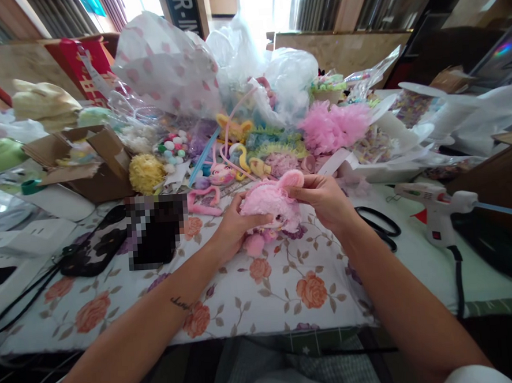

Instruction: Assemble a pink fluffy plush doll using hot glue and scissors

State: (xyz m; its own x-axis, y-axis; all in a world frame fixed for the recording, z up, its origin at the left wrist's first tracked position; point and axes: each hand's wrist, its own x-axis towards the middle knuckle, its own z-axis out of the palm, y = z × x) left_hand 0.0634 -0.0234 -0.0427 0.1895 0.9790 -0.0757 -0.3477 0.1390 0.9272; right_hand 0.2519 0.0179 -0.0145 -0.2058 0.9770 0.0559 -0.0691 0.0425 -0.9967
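Note:
A fluffy pink plush animal head [268,203] with a dark eye is held up over the flowered tablecloth. Around its left side my left hand [233,224] is closed, the thumb lying across the front. My right hand [325,200] pinches a rounded pink ear [292,180] at the top right of the plush. Beneath the head hangs a small pink pompom [254,245]. Fingers behind the plush are hidden.
Glue gun [434,206] and black-handled scissors [379,225] lie to the right. On the left are a phone [96,241], a cardboard box [83,161] and a yellow pompom [146,174]. Craft pieces, pink tulle [334,124] and plastic bags [165,67] crowd the back.

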